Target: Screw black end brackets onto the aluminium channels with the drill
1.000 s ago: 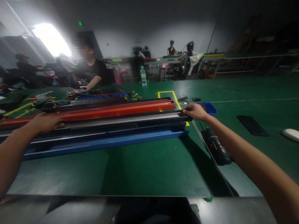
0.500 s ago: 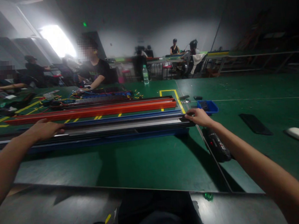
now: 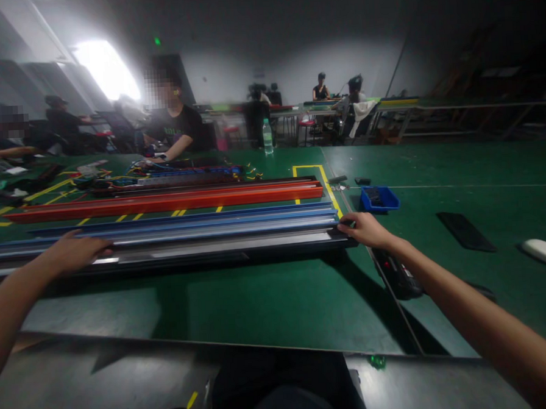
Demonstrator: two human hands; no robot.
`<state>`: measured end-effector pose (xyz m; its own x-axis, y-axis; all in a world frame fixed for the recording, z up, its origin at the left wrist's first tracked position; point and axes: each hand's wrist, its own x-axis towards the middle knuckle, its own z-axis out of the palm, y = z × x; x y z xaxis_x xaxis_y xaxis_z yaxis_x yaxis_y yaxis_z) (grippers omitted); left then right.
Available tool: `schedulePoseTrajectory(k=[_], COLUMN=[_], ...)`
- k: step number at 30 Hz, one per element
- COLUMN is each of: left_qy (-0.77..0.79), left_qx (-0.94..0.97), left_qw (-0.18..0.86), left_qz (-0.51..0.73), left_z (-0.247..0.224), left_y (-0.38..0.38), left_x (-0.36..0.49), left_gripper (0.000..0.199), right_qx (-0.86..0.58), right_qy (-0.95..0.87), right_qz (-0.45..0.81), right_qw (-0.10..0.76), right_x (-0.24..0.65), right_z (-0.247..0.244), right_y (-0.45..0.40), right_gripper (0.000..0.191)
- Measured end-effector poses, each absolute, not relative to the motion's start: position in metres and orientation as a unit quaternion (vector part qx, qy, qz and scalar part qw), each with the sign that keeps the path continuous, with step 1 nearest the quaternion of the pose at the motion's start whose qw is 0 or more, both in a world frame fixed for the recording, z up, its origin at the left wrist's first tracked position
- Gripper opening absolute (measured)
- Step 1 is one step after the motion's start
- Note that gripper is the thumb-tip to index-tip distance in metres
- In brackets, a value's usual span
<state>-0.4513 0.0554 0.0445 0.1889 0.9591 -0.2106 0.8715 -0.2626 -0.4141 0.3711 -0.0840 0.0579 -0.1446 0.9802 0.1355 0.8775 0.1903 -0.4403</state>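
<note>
One dark, silver-faced rail (image 3: 229,245), gripped by the left hand (image 3: 76,251) and pinched at its right end by the right hand (image 3: 366,229), has come nearer the front edge of the surface (image 3: 260,306) than a second ago, crossing the blue rails (image 3: 255,213). At least two blue rails now show behind it; one drill (image 3: 402,278) lies nearer that edge than one blue bin (image 3: 390,202).

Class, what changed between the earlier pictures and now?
The long black-and-silver rail moved toward the wearer, from behind to in front of the long blue rails; the left hand and right hand stayed on it. The long red rail stayed put.
</note>
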Motion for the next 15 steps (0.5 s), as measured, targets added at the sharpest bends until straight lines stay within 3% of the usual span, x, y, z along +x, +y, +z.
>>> schedulePoseTrajectory(k=[3,15], left_qy=[-0.589,-0.593], left_qx=[-0.759,-0.775], left_qw=[0.093,0.039], left_qz=[0.262,0.215], left_z=[0.036,0.010], left_y=[0.044,0.013], left_x=[-0.453,-0.442], left_gripper=[0.055,0.054], right_qx=[-0.619,-0.603], right_qy=[-0.757,-0.783], right_qz=[0.115,0.088], right_qw=[0.174,0.125], right_x=[0.368,0.363], right_z=[0.054,0.024], right_y=[-0.090,-0.107], right_gripper=[0.023,0.022])
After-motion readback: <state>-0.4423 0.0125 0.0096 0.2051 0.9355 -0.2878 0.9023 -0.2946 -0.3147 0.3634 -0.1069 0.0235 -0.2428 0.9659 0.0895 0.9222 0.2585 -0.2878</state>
